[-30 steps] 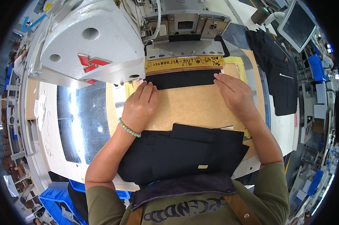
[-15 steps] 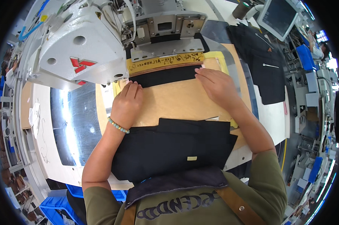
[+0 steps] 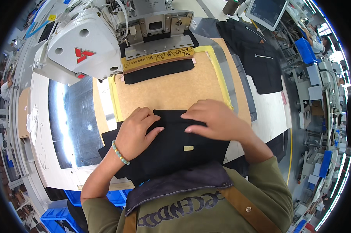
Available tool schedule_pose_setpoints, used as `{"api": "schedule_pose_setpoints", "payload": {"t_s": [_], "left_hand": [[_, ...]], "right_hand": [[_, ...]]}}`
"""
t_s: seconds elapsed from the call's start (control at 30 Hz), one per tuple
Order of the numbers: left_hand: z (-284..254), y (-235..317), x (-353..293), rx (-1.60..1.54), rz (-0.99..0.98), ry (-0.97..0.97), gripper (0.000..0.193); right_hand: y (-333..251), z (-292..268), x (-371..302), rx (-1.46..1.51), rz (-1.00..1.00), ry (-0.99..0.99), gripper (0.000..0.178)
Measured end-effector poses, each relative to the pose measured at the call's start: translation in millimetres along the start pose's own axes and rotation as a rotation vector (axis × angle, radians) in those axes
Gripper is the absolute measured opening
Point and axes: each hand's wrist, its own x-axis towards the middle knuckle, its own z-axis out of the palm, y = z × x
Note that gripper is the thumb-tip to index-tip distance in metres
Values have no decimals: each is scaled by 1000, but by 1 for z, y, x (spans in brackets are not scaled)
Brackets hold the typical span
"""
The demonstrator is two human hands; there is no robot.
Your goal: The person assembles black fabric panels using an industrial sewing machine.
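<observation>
Black cut fabric pieces lie in a pile at the near edge of the table, against my body, with a small pale yellow label on top. My left hand, a beaded bracelet at its wrist, rests on the pile's far left part, thumb and fingers apart. Over the far right part is my right hand, its thumb spread from the fingers, fingertips on the cloth. Farther off, a black fabric strip sticks out from under the yellow, hand-marked clamp bar of the sewing machine and lies on a tan board.
The white sewing machine head stands at the far left. Yellow tape edges the tan board. More black pieces with metal tools lie at the right, below a screen. Blue bins sit at the lower left.
Both hands have left the black strip at the clamp and come back toward my body onto the fabric pile. The strip stays under the bar. The whole view has shifted slightly.
</observation>
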Motion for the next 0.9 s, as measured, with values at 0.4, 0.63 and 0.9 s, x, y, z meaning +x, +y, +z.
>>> {"api": "schedule_pose_setpoints", "payload": {"t_s": [0.4,0.63,0.9], "left_hand": [[0,4,-4,18,78,-72,23],[-37,36,-25,-326,154,-25,11],[-81,47,-23,-473,175,29,16]], "right_hand": [[-16,58,-9,-245,37,219,48],[-29,16,-34,157,-30,121,24],[-76,-56,-9,214,-70,45,16]]}}
